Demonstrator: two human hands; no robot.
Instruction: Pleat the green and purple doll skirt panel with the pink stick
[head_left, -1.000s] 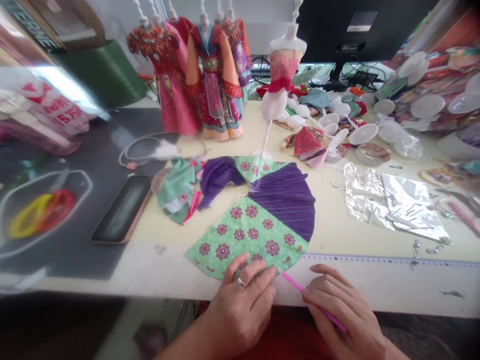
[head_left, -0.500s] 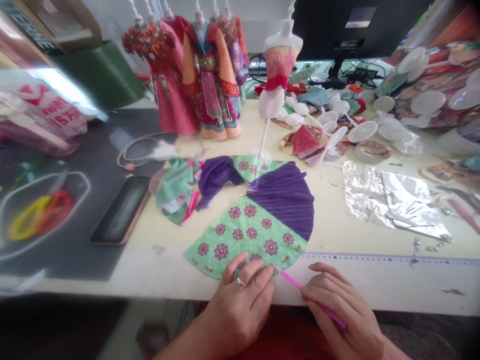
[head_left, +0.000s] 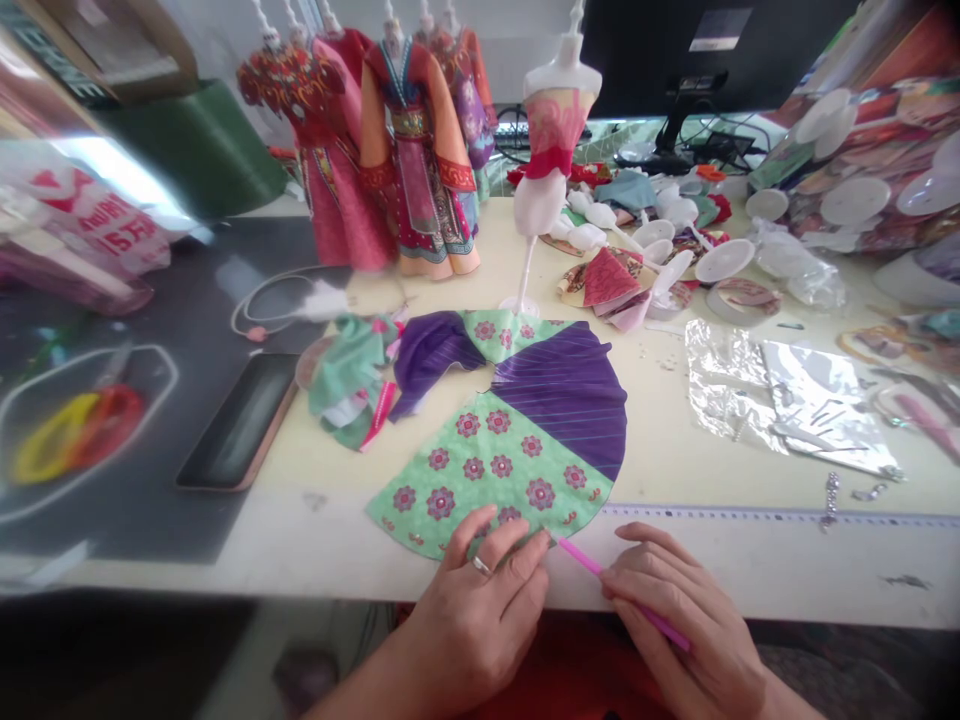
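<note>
A circular skirt piece (head_left: 480, 470) of green flowered and purple striped cloth lies flat on the table. My left hand (head_left: 491, 590), with a ring on one finger, rests on its near edge. Those fingers are bent and slightly apart, pressing the green part down; the thumb is hidden. My right hand (head_left: 675, 610) is closed around a slim pink pen-like stick (head_left: 581, 556), whose tip points at the cloth beside my left fingertips. Small shiny dots sit in several of the flower prints.
A ruler strip (head_left: 712, 516) runs along the table's front. Dressed doll forms (head_left: 420, 180) and a bare-based mannequin (head_left: 544, 200) stand behind. Left are a phone (head_left: 238, 425), crumpled green cloth (head_left: 346, 375) and scissors (head_left: 82, 430); right, silver bags (head_left: 825, 410) and bead chains (head_left: 831, 500).
The view has shifted very slightly. Both hands stay in nearly the same places, the pink stick's tip still near the left fingertips. The cloth lies as before.
</note>
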